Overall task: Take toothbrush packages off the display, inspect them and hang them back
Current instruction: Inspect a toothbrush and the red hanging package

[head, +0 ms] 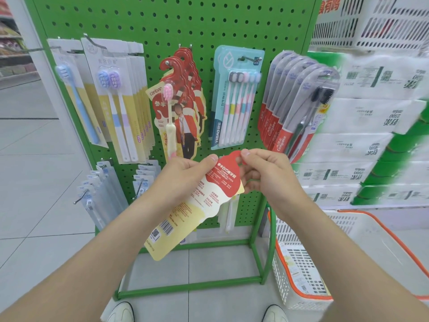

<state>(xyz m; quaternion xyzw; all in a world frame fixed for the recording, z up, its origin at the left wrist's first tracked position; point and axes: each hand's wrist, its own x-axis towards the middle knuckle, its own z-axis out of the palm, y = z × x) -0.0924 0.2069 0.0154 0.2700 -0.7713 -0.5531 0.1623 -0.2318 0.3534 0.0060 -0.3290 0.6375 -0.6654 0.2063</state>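
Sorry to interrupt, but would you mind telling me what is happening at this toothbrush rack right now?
A person is standing at the green pegboard display and holding one red and cream toothbrush package in both hands, off its hook. Its printed back, with the barcode, faces them. The left hand grips its side; the right hand pinches the hook tab on top. Matching packages hang just above.

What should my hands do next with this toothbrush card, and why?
Probably lift the card toward the hook holding the matching red packs. Both hands, left and right, hold it back side up, and the right pinches its hanging tab.
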